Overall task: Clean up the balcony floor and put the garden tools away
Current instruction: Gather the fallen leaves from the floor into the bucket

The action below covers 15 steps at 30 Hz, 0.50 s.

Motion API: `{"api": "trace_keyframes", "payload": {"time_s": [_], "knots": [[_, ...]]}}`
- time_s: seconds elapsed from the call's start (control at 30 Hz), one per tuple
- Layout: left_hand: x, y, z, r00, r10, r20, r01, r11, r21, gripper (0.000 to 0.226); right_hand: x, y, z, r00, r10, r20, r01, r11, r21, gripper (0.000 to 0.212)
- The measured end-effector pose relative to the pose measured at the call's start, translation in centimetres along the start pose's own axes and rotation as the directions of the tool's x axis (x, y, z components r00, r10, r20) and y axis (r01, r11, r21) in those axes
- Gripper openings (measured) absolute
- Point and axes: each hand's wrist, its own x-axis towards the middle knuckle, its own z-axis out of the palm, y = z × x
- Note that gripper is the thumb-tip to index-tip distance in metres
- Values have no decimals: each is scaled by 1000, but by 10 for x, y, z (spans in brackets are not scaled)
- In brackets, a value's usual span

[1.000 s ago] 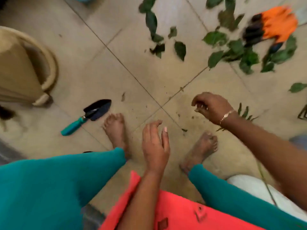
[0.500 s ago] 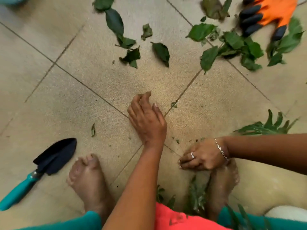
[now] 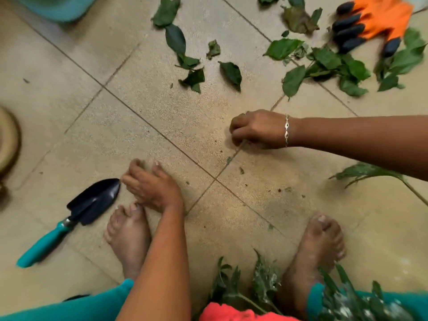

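The left hand (image 3: 150, 187), fingers loosely apart, sits just right of the blade tip of the trowel (image 3: 92, 205). The right hand (image 3: 259, 130) curls on bare tile (image 3: 162, 107), its hold unclear; leaves (image 3: 231, 72) lie far.

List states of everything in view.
Trowel: flat on floor, ungripped.
Left hand: blurred, fingers loosely bent by trowel tip, nothing held.
Right hand: fingers curled down at floor; contents hidden.
Glove: lying on floor.
Leaves: scattered, uncollected.
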Motion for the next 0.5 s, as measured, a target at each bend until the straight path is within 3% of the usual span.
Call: {"api": "trace_keyframes", "payload": {"time_s": [0.1, 0.17, 0.27, 0.33, 0.4, 0.5], "knots": [[0, 4, -7, 1000, -18, 9, 18, 998, -54, 18, 6, 6, -13, 997, 64, 41, -61, 996, -60, 11], [3, 3, -12, 1000, -15, 26, 17, 998, -62, 14, 10, 8, -12, 993, 118, 10, -117, 991, -58, 25], [4, 7, -11, 999, 8, 37, -6, 997, -72, 11, 20, 8, -10, 968, 225, -114, -215, 973, 88, 15], [-3, 23, -8, 996, 75, 56, -61, 973, -220, 4, 28, 6, -14, 911, 378, -166, -337, 913, 230, 14], [-10, 50, -5, 985, 53, 164, 40, 854, -518, 10, 38, 3, -21, 838, 523, -154, -441, 817, 373, 15], [-19, 93, -5, 886, -37, 462, 419, 490, -764, 18, 53, -5, -26, 797, 576, -182, -461, 774, 434, 16]]}}
